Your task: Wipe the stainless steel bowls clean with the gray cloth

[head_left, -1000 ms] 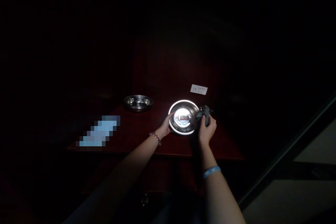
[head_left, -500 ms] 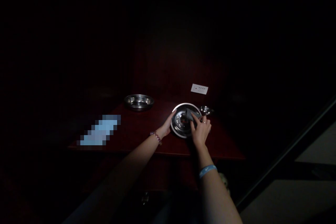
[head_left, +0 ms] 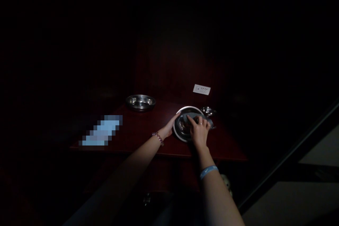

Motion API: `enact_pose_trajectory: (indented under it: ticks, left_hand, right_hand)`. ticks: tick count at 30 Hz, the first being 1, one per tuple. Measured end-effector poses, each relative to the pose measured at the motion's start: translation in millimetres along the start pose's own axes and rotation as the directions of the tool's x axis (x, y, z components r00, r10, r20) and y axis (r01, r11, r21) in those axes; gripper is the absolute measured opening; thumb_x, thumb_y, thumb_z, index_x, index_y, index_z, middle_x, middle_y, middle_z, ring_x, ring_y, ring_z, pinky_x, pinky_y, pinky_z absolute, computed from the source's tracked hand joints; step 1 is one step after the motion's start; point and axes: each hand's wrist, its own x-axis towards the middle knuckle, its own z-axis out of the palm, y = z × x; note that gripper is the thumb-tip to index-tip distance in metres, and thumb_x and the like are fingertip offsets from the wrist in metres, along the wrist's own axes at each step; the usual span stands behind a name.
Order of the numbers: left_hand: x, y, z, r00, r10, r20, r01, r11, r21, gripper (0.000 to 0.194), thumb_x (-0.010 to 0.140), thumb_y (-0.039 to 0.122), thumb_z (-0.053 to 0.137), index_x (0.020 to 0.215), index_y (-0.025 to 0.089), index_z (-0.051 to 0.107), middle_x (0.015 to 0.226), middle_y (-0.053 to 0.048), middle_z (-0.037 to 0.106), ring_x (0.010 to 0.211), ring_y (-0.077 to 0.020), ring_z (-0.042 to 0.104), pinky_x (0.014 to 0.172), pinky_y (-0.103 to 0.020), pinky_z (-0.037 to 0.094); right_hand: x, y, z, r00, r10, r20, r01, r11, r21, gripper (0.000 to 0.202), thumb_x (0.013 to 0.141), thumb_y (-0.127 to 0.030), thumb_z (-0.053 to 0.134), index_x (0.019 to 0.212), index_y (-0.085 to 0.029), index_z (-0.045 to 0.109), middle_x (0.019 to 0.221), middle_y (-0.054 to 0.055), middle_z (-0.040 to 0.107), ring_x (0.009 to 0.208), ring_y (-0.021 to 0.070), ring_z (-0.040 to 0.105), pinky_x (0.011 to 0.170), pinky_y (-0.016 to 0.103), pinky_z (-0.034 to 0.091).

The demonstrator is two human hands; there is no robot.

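My left hand grips the left rim of a shiny metal dish, which is tilted so that its inside faces me. With my right hand I pinch a grey cloth and press it against the inside of the dish. Part of the cloth hangs past the right rim. My right hand and the cloth hide much of the dish's right side.
A second metal dish rests on the dark red table at the back left. Behind the held dish is a small metal bowl. A blurred bright rectangle lies at left. A white socket plate is behind.
My right hand has moved slightly left and down with the cloth, which now spreads more across the dish. The dish sits slightly lower in view, and my left hand keeps its grip.
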Motion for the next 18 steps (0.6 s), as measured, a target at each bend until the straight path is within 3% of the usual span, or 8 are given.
enact_pose_trajectory:
  ticks: [6,11,18]
  left_hand:
    - [-7.1,2.0,1.7,0.999,-0.012,0.032,0.010,0.997,0.073,0.037,0.089,0.047,0.064,0.104,0.014,0.074,0.103,-0.011,0.079,0.116,-0.0300,0.067,0.112,-0.039,0.043]
    - [-8.5,2.2,2.9,1.000,0.006,0.009,-0.007,0.995,0.096,0.034,0.089,0.044,0.064,0.101,0.015,0.075,0.104,-0.012,0.079,0.119,-0.0299,0.066,0.113,-0.039,0.042]
    - [-13.3,3.7,7.3,1.000,-0.006,0.024,0.004,0.996,0.094,0.031,0.090,0.042,0.062,0.097,0.015,0.075,0.100,-0.013,0.079,0.115,-0.0310,0.068,0.111,-0.041,0.043]
  right_hand:
    - [0.3,8.0,2.3,0.998,-0.042,-0.048,0.038,0.997,-0.068,0.060,0.087,-0.007,0.055,0.139,-0.037,0.060,0.125,0.009,0.060,0.095,0.0228,0.049,0.081,0.034,0.035]
    - [1.5,12.4,4.2,0.998,-0.044,-0.055,0.040,0.997,-0.069,0.060,0.088,-0.007,0.054,0.139,-0.038,0.059,0.125,0.008,0.061,0.095,0.0228,0.050,0.080,0.033,0.035]
    - [3.1,12.3,-0.3,0.999,-0.016,0.038,0.018,0.998,-0.058,0.062,0.087,-0.007,0.056,0.142,-0.035,0.058,0.128,0.010,0.061,0.101,0.0263,0.051,0.082,0.035,0.034]
